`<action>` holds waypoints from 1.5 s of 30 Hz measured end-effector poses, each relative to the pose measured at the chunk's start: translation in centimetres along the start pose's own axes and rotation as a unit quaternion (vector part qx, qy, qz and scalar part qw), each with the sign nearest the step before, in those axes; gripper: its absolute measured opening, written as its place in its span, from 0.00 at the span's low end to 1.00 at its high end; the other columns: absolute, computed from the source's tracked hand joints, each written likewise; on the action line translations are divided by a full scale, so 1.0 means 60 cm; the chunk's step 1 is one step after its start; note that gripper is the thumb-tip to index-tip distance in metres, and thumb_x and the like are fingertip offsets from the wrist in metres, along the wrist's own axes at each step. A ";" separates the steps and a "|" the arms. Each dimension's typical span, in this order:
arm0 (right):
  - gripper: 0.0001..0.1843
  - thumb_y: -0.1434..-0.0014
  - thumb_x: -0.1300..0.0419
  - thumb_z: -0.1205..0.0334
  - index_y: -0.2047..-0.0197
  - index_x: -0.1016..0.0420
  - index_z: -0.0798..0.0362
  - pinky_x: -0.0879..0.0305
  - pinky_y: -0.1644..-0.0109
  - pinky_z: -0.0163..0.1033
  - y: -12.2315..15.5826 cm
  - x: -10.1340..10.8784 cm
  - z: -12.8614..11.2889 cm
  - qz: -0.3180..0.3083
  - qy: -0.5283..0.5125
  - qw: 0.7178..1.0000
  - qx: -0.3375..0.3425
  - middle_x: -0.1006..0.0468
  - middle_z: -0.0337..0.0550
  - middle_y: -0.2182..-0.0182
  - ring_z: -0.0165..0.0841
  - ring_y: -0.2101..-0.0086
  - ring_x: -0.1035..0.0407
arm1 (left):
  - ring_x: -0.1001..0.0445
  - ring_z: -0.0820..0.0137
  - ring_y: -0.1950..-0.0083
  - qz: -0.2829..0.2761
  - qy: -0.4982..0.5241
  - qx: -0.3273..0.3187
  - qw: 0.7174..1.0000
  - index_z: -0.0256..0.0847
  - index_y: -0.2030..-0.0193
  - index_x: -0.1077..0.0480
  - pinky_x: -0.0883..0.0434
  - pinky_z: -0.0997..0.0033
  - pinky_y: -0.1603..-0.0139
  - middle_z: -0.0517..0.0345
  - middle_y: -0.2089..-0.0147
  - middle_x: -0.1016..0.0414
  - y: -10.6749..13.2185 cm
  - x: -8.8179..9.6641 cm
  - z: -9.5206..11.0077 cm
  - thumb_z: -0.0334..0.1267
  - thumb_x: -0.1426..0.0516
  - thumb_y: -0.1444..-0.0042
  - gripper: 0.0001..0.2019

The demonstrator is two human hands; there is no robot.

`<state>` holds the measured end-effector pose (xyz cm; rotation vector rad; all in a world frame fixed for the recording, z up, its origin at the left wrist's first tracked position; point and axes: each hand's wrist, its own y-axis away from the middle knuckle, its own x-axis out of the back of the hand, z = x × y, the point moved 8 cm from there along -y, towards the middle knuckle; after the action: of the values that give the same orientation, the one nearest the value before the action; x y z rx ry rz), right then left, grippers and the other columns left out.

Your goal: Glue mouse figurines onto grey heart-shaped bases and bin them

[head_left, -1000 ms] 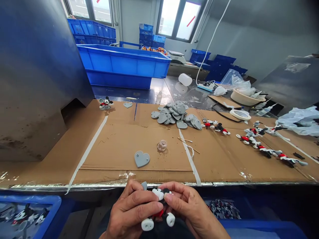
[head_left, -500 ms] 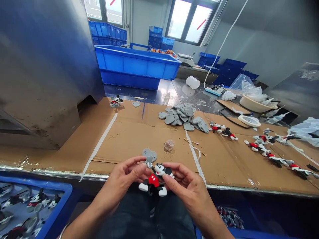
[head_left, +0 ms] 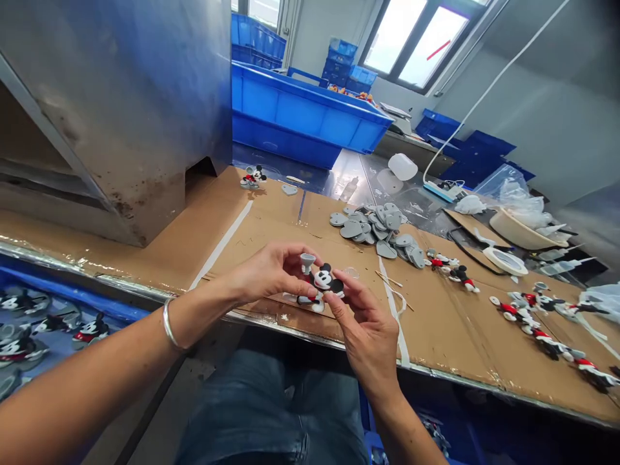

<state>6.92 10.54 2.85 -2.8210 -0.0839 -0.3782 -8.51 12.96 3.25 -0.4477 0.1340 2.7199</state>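
Note:
A cartoon mouse figurine [head_left: 323, 278] with black ears, a white face and a small grey cup at its raised hand is held upright over the cardboard near the table's front edge. My left hand [head_left: 274, 274] pinches its lower body and cup side. From the right, my right hand [head_left: 365, 323] grips the head and ear side with thumb and fingers. The figurine's feet and whatever lies beneath are mostly covered. Just behind my right fingers, a small clear jar [head_left: 352, 273] shows in part. Further back lies a pile of grey heart-shaped bases [head_left: 371, 226].
A finished-looking figurine [head_left: 254, 176] stands at the back left beside a single grey base [head_left: 289, 189]. Several loose figurines [head_left: 552, 342] lie on the right. Cotton swabs [head_left: 390, 279] rest by the white tape. A metal housing [head_left: 145, 129] and blue crates [head_left: 305, 116] border the table.
Both hands have raised the figurine forward from the table edge to over the cardboard, turning it more upright. The grey heart base near it is now hidden. The view has tilted and shifted left.

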 end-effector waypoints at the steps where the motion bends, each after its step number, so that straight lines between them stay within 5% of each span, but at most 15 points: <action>1: 0.20 0.43 0.33 0.57 0.46 0.23 0.45 0.29 0.52 0.41 -0.001 -0.001 0.008 0.006 -0.013 1.000 -0.009 0.18 0.40 0.58 0.34 0.60 0.25 | 0.22 0.73 0.66 0.000 -0.003 -0.011 1.000 0.34 0.60 0.27 0.26 0.73 0.62 0.59 0.67 0.20 -0.004 0.004 0.003 0.22 0.33 0.61 0.18; 8: 0.16 0.48 0.28 0.56 0.57 0.20 0.51 0.30 0.48 0.49 -0.005 -0.007 0.046 -0.001 -0.037 0.997 -0.070 0.17 0.45 0.59 0.40 0.58 0.24 | 0.23 0.73 0.66 -0.022 -0.011 -0.052 0.998 0.33 0.61 0.28 0.26 0.72 0.61 0.60 0.70 0.21 -0.017 0.014 0.013 0.21 0.34 0.61 0.18; 20: 0.10 0.53 0.26 0.65 0.64 0.16 0.48 0.29 0.50 0.39 -0.008 -0.030 0.022 -0.043 -0.167 0.979 -0.113 0.15 0.38 0.65 0.33 0.61 0.24 | 0.22 0.72 0.63 -0.055 -0.057 -0.055 0.995 0.36 0.56 0.24 0.26 0.71 0.59 0.57 0.62 0.19 0.007 0.019 0.036 0.25 0.31 0.58 0.19; 24: 0.09 0.52 0.26 0.66 0.66 0.16 0.47 0.29 0.51 0.38 0.001 -0.011 0.031 -0.028 -0.180 0.979 -0.088 0.16 0.36 0.68 0.33 0.62 0.23 | 0.24 0.72 0.51 -0.036 -0.112 -0.069 0.991 0.41 0.53 0.22 0.30 0.72 0.48 0.56 0.53 0.19 0.019 0.055 0.059 0.32 0.33 0.48 0.15; 30: 0.10 0.57 0.24 0.65 0.68 0.16 0.49 0.27 0.54 0.40 0.004 0.007 0.044 0.019 -0.199 0.975 -0.095 0.16 0.38 0.70 0.34 0.64 0.23 | 0.24 0.70 0.66 -0.039 -0.198 -0.017 0.979 0.36 0.61 0.20 0.28 0.65 0.57 0.53 0.69 0.19 0.016 0.074 0.038 0.39 0.39 0.42 0.09; 34: 0.10 0.58 0.24 0.63 0.69 0.16 0.49 0.28 0.49 0.44 0.001 0.003 0.056 0.073 -0.206 0.966 -0.135 0.16 0.38 0.68 0.34 0.63 0.23 | 0.24 0.69 0.59 0.019 -0.201 -0.053 0.978 0.38 0.60 0.21 0.31 0.65 0.51 0.56 0.63 0.18 0.010 0.078 0.051 0.37 0.36 0.46 0.08; 36: 0.11 0.59 0.24 0.62 0.69 0.16 0.50 0.28 0.49 0.45 0.003 0.001 0.063 0.091 -0.203 0.963 -0.152 0.16 0.39 0.68 0.34 0.64 0.23 | 0.24 0.67 0.52 0.020 -0.238 -0.078 0.968 0.39 0.58 0.21 0.33 0.65 0.46 0.56 0.57 0.18 0.006 0.066 0.065 0.37 0.35 0.47 0.09; 40: 0.12 0.61 0.23 0.62 0.70 0.16 0.51 0.27 0.51 0.43 0.010 0.001 0.072 0.116 -0.186 0.963 -0.159 0.16 0.39 0.69 0.33 0.65 0.23 | 0.25 0.64 0.48 -0.066 -0.386 -0.125 0.912 0.34 0.52 0.22 0.32 0.67 0.47 0.51 0.50 0.20 -0.009 0.011 0.076 0.35 0.32 0.50 0.17; 45: 0.13 0.61 0.23 0.63 0.69 0.15 0.51 0.27 0.51 0.42 0.011 0.005 0.078 0.142 -0.152 0.969 -0.131 0.15 0.38 0.69 0.33 0.65 0.23 | 0.24 0.69 0.63 -0.108 -0.473 -0.157 0.860 0.36 0.62 0.19 0.34 0.71 0.62 0.56 0.67 0.19 -0.038 -0.030 0.058 0.27 0.34 0.50 0.07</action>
<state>8.41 11.30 -1.57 -3.0653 0.3271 0.1180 -7.08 14.99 7.06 0.7726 -0.5875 2.4178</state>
